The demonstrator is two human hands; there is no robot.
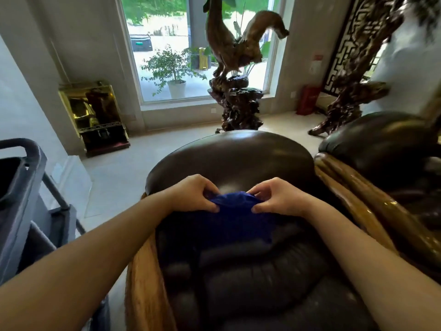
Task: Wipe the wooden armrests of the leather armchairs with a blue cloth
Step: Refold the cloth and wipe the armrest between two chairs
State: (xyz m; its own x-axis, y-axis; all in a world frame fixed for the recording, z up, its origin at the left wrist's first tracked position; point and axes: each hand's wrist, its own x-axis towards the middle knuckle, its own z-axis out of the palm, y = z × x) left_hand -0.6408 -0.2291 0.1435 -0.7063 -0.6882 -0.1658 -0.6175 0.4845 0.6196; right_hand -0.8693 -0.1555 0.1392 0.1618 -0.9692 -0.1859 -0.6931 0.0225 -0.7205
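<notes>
A dark leather armchair (231, 158) fills the middle of the view, seen from the seat side toward its rounded back. Its wooden armrests run along both sides: the left armrest (143, 278) and the right armrest (365, 211). A blue cloth (235, 211) hangs over the seat in front of the backrest. My left hand (193, 193) pinches the cloth's top left edge and my right hand (276, 197) pinches its top right edge. The cloth's lower part drapes down in shadow.
A second leather armchair (381, 144) with a glossy wooden arm (343, 185) stands close on the right. A grey cleaning cart (21, 199) is at the left. Behind the chair stand a carved wooden sculpture (236, 80), a gold cabinet (95, 115) and a tall window (198, 44).
</notes>
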